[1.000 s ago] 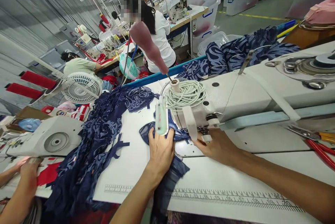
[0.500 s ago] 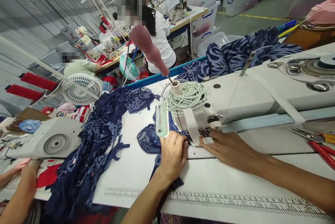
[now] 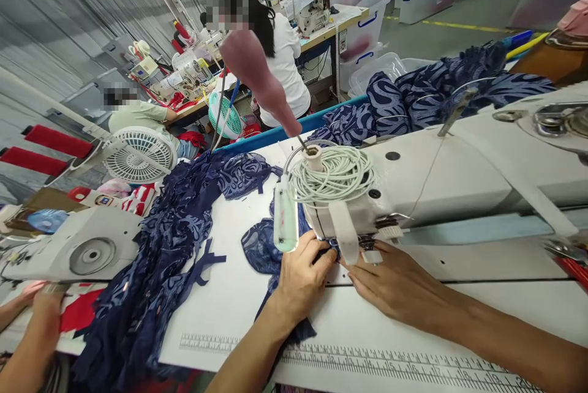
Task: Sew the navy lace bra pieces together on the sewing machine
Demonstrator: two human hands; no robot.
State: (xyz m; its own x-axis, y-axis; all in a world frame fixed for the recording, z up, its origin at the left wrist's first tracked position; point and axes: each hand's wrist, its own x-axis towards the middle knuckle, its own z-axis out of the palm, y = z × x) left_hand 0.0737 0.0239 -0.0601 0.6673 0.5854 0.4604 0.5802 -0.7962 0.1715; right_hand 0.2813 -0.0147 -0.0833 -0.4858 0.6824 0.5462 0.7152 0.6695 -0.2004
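A navy patterned mesh fabric piece [image 3: 261, 247] lies on the white sewing table, partly under the head of a sewing machine [image 3: 318, 219]. My left hand [image 3: 304, 280] is closed on this fabric just left of the presser foot area, thumb and fingers bent together. Close by on the right, my right hand [image 3: 390, 280] has its fingers pressed together, with the tips at the fabric's edge beside the needle area. A hanging white tape and the machine head hide the needle and part of those fingertips. Some dark fabric trails under my left wrist.
A long heap of navy fabric [image 3: 158, 258] hangs over the table's left side. Coiled pale cord [image 3: 337, 172] and a pink-handled tool [image 3: 261, 78] top the machine. More navy bundles [image 3: 388, 102] lie behind. A co-worker's hands [image 3: 46, 304] handle red fabric at far left.
My head view has shifted slightly, so the machine appears a little further right and lower. My right hand now shows more clearly below the machine head; both hands stay beside the fabric.
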